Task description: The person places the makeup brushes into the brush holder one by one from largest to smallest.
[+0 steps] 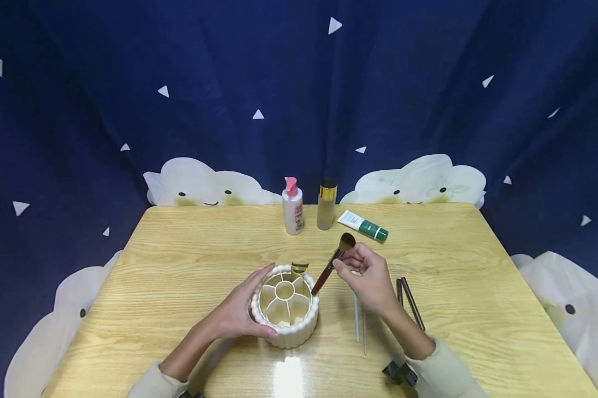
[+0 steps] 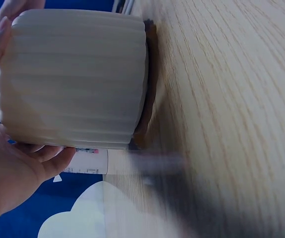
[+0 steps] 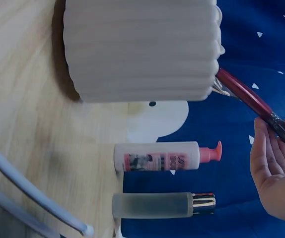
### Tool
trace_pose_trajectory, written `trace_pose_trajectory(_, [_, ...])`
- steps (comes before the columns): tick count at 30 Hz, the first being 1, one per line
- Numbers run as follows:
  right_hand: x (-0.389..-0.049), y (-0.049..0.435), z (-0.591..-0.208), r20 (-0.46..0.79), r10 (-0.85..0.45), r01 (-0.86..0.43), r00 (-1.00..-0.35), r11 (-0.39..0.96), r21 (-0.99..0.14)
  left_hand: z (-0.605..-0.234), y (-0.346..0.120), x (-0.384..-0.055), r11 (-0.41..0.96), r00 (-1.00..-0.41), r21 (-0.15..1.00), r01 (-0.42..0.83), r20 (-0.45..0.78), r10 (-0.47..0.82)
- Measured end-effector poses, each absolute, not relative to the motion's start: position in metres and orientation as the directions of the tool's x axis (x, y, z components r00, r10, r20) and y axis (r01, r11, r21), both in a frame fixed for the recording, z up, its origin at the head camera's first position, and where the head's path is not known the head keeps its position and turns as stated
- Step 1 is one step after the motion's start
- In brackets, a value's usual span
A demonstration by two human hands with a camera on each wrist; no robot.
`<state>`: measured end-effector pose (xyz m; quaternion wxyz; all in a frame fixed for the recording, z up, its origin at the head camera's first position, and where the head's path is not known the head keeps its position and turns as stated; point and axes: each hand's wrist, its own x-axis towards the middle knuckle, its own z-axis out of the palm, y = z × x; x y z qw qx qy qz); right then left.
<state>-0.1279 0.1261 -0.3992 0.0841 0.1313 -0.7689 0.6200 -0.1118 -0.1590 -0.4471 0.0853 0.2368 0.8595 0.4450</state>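
Observation:
A round cream makeup organizer (image 1: pixel 293 335) with fluted sides and a beaded rim stands on the table, split into several compartments. My left hand (image 1: pixel 239 309) grips it from the left, thumb on the near side and fingers round the far side. A makeup brush (image 1: pixel 323 278) with a dark red handle and dark bristles is pinched in my right hand (image 1: pixel 371 276). Bristles up, it tilts, and its handle end is at the organizer's right rim; whether it enters a compartment I cannot tell. A shiny gold item (image 1: pixel 299 268) pokes up from a far compartment.
Behind the organizer stand a pink-topped pump bottle (image 1: pixel 293 213) and a gold-collared bottle (image 1: pixel 326 210). A green and white tube (image 1: pixel 363 225) lies right of them. Thin pale sticks (image 1: pixel 356 318) and dark pencil-like sticks (image 1: pixel 412 304) lie around the right forearm.

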Motion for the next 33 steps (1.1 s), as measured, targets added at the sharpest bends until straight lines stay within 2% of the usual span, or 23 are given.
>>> trace_pose_trajectory(6, [-0.127, 0.119, -0.407, 0.271, -0.137, -0.292, -0.953, 0.180, -0.939, -0.447, -0.158, -0.112, 0.492, -0.873, 0.807, 0.327, 0.059, 0.485])
trace_pose_trajectory(22, [-0.124, 0.109, -0.424, 0.330, -0.203, -0.369, -0.922, 0.193, -0.909, -0.447, -0.158, -0.112, 0.491, -0.876, 0.810, 0.322, 0.058, 0.478])
trace_pose_trajectory(27, [-0.125, 0.106, -0.423, 0.310, -0.201, -0.355, -0.929, 0.251, -0.901, -0.446, -0.158, -0.111, 0.494, -0.878, 0.809, 0.319, 0.056, 0.475])
trace_pose_trajectory(33, [-0.125, 0.103, -0.425, 0.340, -0.225, -0.402, -0.913, 0.367, -0.839, -0.446, -0.158, -0.112, 0.490, -0.876, 0.809, 0.325, 0.061, 0.479])
